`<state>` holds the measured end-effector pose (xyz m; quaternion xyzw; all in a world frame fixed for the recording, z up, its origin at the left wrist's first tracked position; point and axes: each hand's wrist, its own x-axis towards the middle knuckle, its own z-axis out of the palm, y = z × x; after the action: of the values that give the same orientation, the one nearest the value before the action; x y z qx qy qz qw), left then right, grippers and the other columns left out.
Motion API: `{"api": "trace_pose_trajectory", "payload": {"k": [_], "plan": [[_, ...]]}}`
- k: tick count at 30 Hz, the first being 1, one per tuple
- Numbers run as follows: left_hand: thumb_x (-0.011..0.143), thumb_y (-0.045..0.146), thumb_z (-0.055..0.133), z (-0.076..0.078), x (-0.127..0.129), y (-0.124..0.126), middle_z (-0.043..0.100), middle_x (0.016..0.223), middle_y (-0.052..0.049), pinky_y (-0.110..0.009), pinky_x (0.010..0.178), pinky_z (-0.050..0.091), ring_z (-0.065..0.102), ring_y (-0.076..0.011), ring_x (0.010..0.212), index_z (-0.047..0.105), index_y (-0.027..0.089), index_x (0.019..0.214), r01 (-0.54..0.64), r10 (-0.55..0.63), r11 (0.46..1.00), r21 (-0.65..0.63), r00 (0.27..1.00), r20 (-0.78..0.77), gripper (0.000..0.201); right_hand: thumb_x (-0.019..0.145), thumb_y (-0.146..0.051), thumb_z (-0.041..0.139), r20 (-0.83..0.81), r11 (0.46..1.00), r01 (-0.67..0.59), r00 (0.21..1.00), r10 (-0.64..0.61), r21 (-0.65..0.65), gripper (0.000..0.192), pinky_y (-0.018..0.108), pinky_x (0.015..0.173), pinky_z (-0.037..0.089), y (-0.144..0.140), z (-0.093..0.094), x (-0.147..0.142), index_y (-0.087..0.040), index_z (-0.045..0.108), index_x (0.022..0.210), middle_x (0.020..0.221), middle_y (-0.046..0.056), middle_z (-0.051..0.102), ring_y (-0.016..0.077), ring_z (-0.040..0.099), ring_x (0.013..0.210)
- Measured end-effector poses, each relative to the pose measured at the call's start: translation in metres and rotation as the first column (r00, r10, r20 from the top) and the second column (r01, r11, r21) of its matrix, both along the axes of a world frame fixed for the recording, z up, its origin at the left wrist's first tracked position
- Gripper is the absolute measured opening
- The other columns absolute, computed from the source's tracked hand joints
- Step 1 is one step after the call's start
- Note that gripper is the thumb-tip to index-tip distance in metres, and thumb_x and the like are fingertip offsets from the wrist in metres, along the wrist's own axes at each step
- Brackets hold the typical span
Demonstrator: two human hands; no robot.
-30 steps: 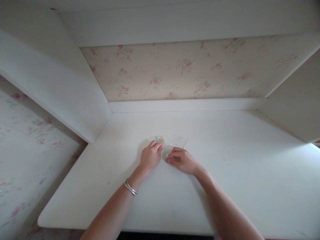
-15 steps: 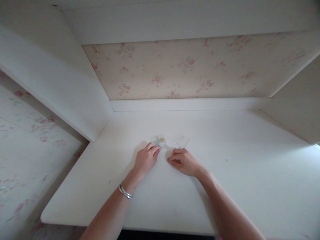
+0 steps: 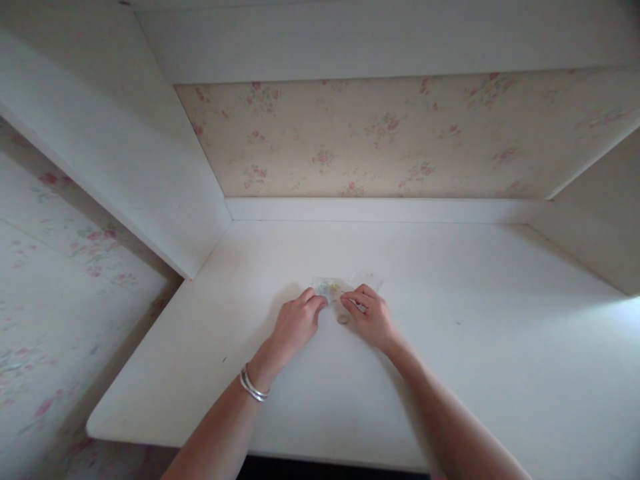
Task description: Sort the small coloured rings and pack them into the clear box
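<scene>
A small clear plastic case or packet [image 3: 323, 283] lies flat on the white desk, with small greenish and yellowish round pieces showing in it. My left hand [image 3: 299, 322] pinches its near left edge between thumb and fingers. My right hand [image 3: 369, 315] is at its right side with fingertips pressed together; whatever they hold is too small to make out. Just below those fingertips a small round ring-like piece [image 3: 343, 319] rests on the desk. Behind my right hand lies a second clear plastic piece [image 3: 373, 277], partly hidden by the knuckles.
The white desk [image 3: 320, 413] has a raised strip [image 3: 380, 210] along its back. White panels stand at the left [image 3: 150, 173] and right [image 3: 600, 220], and a board spans overhead. Small dark specks [image 3: 225, 359] mark the surface.
My right hand has moved up and forward to the clear case's right side. The small round piece now lies uncovered on the desk where its fingertips were. My left hand stays at the case.
</scene>
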<state>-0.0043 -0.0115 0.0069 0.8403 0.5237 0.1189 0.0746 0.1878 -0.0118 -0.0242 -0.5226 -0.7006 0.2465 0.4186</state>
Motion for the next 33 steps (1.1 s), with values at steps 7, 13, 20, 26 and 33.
{"api": "trace_pose_trajectory", "payload": {"k": [7, 13, 20, 26, 33], "plan": [[0.095, 0.030, 0.035, 0.005, 0.002, -0.005, 0.060, 0.094, -0.001, -0.022, 0.066, 0.044, 0.061, -0.0133, 0.081, 0.062, 0.026, 0.098, -0.011, 0.011, 0.999, -0.035, 1.000, -0.008, 0.027, 0.087, -0.032, 0.051, 0.011, 0.998, -0.059, 0.998, 0.059, -0.037, 0.021, 0.024, 0.059, 0.045, 0.001, -0.002, -0.006, -0.022, 0.069, 0.088, 0.082, 0.004, 0.056, 0.0135, 0.053, 0.072], [0.095, 0.033, 0.033, 0.009, 0.005, -0.009, 0.060, 0.090, -0.002, -0.022, 0.062, 0.043, 0.060, -0.0124, 0.075, 0.062, 0.026, 0.095, -0.044, 0.043, 0.998, 0.046, 0.999, 0.030, 0.030, 0.085, -0.033, 0.053, -0.032, 0.996, 0.083, 0.996, -0.083, 0.009, 0.021, 0.026, 0.062, 0.042, 0.003, 0.005, 0.003, -0.021, 0.070, 0.084, 0.078, 0.003, 0.058, 0.0135, 0.053, 0.070], [0.095, 0.031, 0.034, 0.003, 0.017, -0.019, 0.059, 0.084, -0.004, -0.022, 0.061, 0.045, 0.059, -0.0121, 0.071, 0.064, 0.024, 0.095, 0.158, -0.163, 0.982, 0.106, 0.986, 0.041, 0.032, 0.083, -0.036, 0.054, -0.061, 0.983, 0.184, 0.981, -0.185, -0.028, 0.022, 0.027, 0.058, 0.039, 0.008, -0.001, 0.010, -0.021, 0.070, 0.081, 0.073, 0.003, 0.057, 0.0135, 0.049, 0.063], [0.094, 0.033, 0.036, -0.003, 0.026, -0.023, 0.060, 0.089, -0.004, -0.025, 0.060, 0.047, 0.060, -0.0134, 0.069, 0.063, 0.026, 0.104, 0.213, -0.213, 0.975, 0.065, 0.977, -0.009, 0.030, 0.083, -0.035, 0.054, -0.058, 0.983, 0.172, 0.983, -0.175, -0.059, 0.022, 0.026, 0.059, 0.039, 0.006, 0.001, 0.008, -0.020, 0.071, 0.081, 0.071, 0.002, 0.056, 0.0131, 0.050, 0.062], [0.094, 0.028, 0.033, -0.007, 0.027, -0.022, 0.059, 0.089, -0.004, -0.025, 0.056, 0.046, 0.061, -0.0143, 0.069, 0.063, 0.027, 0.104, 0.202, -0.199, 0.978, 0.048, 0.978, -0.069, 0.032, 0.083, -0.034, 0.054, -0.059, 0.979, 0.189, 0.979, -0.193, -0.075, 0.022, 0.026, 0.058, 0.039, 0.005, 0.002, 0.010, -0.020, 0.071, 0.081, 0.070, 0.001, 0.056, 0.0126, 0.049, 0.060]]}}
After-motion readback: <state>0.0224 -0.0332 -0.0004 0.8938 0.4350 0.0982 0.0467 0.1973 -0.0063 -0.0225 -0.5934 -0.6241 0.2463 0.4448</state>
